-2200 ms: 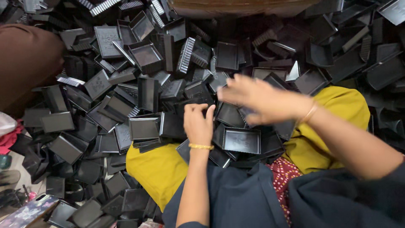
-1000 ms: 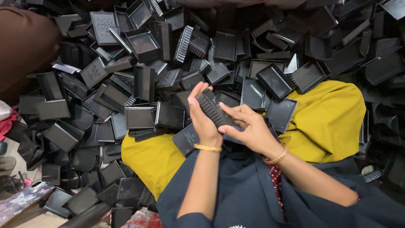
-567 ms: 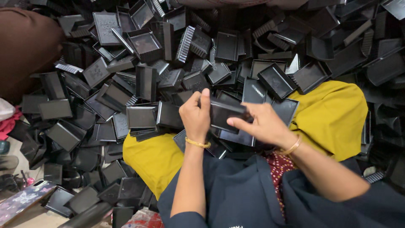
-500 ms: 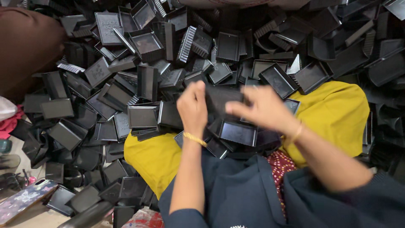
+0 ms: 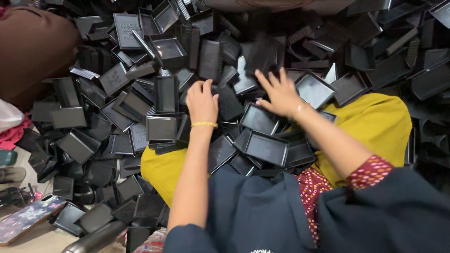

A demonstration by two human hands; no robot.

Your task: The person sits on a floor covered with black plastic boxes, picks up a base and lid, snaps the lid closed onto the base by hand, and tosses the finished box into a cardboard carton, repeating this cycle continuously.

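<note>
On the person's lap, over a yellow cloth (image 5: 375, 122), lies a heap of black plastic trays (image 5: 161, 129), and many more cover the floor around. Left hand (image 5: 202, 100) is closed around one black tray (image 5: 228, 100), which stands on its edge; its long axis runs from the lap away toward the far pile, a little tilted to the right. A gold bangle (image 5: 204, 124) sits on that wrist. Right hand (image 5: 280, 93) lies flat with fingers spread, released, on top of the trays just right of it, and holds nothing. Below this hand two trays (image 5: 266, 148) lie face up, their long sides slanting down to the right. Near the lower left corner a phone (image 5: 26, 219) with a flowered case lies on the floor. A brown bundle (image 5: 35, 51) is at the upper left.
</note>
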